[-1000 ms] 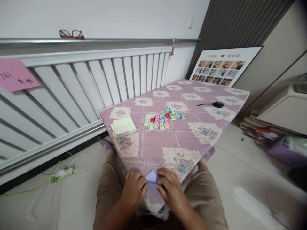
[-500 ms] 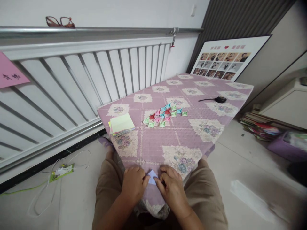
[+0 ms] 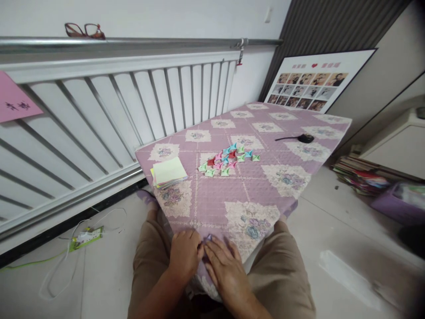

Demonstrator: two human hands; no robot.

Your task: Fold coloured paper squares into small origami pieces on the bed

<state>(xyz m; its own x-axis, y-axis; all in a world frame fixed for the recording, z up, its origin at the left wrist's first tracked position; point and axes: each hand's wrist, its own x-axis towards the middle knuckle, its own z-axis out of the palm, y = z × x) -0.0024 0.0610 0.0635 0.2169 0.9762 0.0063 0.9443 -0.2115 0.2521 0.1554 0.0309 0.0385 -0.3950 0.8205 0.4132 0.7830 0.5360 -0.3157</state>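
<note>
Near the front corner of the table, a small lilac piece of folded paper lies mostly hidden, with only its upper tip showing. My right hand rests over it, fingers stretched out and pressing flat. Close against its left side is my left hand, fingers curled and thumb at the paper's edge. Further up the cloth sits a group of several small folded paper shapes in green, pink, red and blue. A stack of square paper sheets, pale yellow-green on top, lies at the table's left edge.
The table wears a purple floral tablecloth. A black corded object lies at its right side. Along the left runs a white radiator; a framed photo board leans behind. A power strip is on the floor.
My right hand has moved left and flattened over the lilac paper, whose triangular face showed between both thumbs before. My left hand has barely moved.
</note>
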